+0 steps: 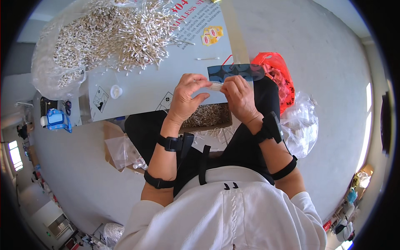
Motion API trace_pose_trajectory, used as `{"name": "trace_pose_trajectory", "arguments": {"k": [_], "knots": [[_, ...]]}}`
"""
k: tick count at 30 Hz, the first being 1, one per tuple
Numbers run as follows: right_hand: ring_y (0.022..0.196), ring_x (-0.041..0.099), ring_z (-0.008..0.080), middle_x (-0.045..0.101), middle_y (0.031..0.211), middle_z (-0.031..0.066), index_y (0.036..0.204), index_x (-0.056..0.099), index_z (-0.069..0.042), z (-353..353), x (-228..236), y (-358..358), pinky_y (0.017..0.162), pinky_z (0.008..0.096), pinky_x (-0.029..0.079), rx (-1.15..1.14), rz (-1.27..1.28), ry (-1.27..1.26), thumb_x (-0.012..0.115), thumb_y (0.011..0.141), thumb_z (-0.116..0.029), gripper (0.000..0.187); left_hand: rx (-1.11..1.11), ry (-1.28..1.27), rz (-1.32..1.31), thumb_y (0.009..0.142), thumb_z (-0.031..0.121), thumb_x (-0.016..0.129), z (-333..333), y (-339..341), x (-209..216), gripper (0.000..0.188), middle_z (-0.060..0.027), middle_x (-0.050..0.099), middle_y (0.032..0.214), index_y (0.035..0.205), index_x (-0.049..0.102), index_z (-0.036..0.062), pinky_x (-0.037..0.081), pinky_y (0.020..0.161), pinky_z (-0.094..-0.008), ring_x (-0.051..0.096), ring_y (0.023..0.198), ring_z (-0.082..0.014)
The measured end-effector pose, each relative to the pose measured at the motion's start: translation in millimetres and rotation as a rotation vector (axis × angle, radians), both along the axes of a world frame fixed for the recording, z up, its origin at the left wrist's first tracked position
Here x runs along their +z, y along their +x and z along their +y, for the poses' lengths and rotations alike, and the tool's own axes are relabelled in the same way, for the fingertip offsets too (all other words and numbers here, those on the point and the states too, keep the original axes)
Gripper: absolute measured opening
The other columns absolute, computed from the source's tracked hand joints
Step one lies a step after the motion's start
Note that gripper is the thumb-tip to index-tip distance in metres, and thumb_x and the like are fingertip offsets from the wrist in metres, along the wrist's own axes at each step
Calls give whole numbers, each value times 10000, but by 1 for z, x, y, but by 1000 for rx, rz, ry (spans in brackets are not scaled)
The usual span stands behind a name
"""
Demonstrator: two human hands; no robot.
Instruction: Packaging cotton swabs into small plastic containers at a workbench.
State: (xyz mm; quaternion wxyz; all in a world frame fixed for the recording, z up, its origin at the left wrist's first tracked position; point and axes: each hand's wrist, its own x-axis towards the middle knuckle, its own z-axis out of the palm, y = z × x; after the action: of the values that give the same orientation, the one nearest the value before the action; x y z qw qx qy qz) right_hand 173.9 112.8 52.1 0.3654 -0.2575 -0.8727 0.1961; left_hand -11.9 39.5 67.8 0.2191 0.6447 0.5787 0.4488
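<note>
My right hand point(238, 95) pinches a small whitish bundle point(216, 86) above the table's near edge; it looks like cotton swabs packed together, but finer detail is too small to tell. At the bundle's left end, my left hand point(186, 96) has its fingertips close to or touching it, with the thumb spread away. A large heap of cotton swabs point(137, 37) covers the far left of the table point(141, 89). Below my hands, between my legs, a cardboard box point(208, 118) holds many more swabs. Dark translucent sheet point(216, 74) with round shapes lies just beyond my hands.
A clear bag point(58, 54) surrounds part of the heap. Small yellow-and-red labels point(212, 36), a single swab point(207, 58) and a white round container point(116, 91) lie on the table. Right of my leg are a red bag point(287, 85) with pinkish pieces and a clear bag point(300, 125).
</note>
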Motion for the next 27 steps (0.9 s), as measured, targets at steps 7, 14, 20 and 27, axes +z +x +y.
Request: {"name": "trace_pose_trajectory", "arguments": {"k": [7,14,20,27], "knots": [[779,574,326,565,867,110,881,553,-23,6,-1,-8,662,398,486,77,-12,-170,668,802,-17,140,124,111,90,683,-77,723,4,8,-15,210,-66,582,840,852,654,25,509,654,-346,602,777,-246],[764,598,315,567,853,115,873,614,-15,3,-2,-8,649,359,492,97,143,-380,685,818,-25,90,82,16,44,726,-100,703,3,9,-13,187,-63,561,837,849,622,16,505,646,-309,604,769,-202],[738,584,298,544,827,112,862,604,-18,5,-12,-11,643,362,481,74,158,-299,653,837,-2,57,0,37,151,744,-87,696,16,6,-12,176,-63,556,825,872,612,0,497,645,-296,596,742,-185],[735,577,303,536,828,117,864,603,-20,7,-5,-6,641,356,477,28,160,-432,635,848,-1,40,56,-103,-140,756,-83,670,5,-1,-11,144,-97,615,842,883,653,-17,491,624,-289,616,701,-208]]}}
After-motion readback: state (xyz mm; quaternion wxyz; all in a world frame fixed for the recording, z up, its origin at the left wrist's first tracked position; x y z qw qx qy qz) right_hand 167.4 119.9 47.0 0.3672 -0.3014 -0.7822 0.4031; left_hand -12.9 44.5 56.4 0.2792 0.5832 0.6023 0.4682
